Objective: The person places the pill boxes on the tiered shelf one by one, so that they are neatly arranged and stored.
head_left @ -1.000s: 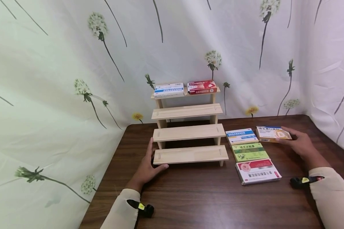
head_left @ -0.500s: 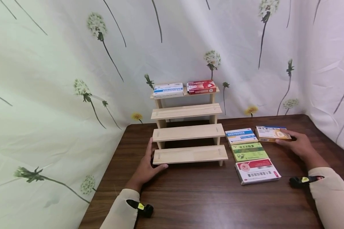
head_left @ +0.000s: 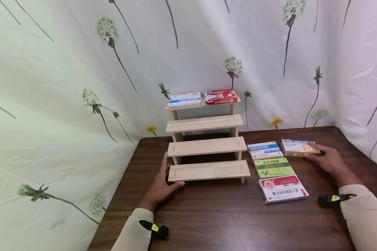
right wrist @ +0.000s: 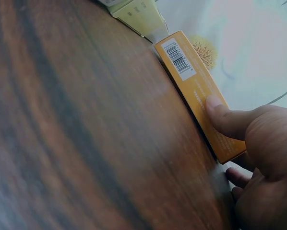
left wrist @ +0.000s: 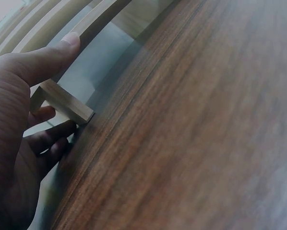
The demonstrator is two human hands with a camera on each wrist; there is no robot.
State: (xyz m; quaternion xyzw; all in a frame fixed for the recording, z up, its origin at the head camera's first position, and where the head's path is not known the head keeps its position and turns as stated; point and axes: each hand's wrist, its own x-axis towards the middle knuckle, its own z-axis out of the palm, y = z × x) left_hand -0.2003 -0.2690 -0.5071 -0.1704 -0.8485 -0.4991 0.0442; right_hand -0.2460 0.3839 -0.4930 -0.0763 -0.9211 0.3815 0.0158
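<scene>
A four-step wooden display rack (head_left: 207,149) stands on the table. My left hand (head_left: 159,186) holds its lower left corner. In the left wrist view the thumb (left wrist: 66,45) lies on the front edge of a step, and the other fingers are beside the leg (left wrist: 66,103). My right hand (head_left: 330,162) grips the right end of an orange and white medicine box (head_left: 296,147), which lies flat on the table. In the right wrist view the thumb (right wrist: 220,112) presses on the orange side (right wrist: 196,91), below the barcode; the fingers behind the box are partly hidden.
On the top step lie a white-and-blue medicine box (head_left: 184,101) and a red one (head_left: 221,97). Right of the rack, a blue-and-white box (head_left: 264,150), a green box (head_left: 274,167) and a red-and-white box (head_left: 283,189) form a column. A floral curtain (head_left: 194,45) hangs behind the table.
</scene>
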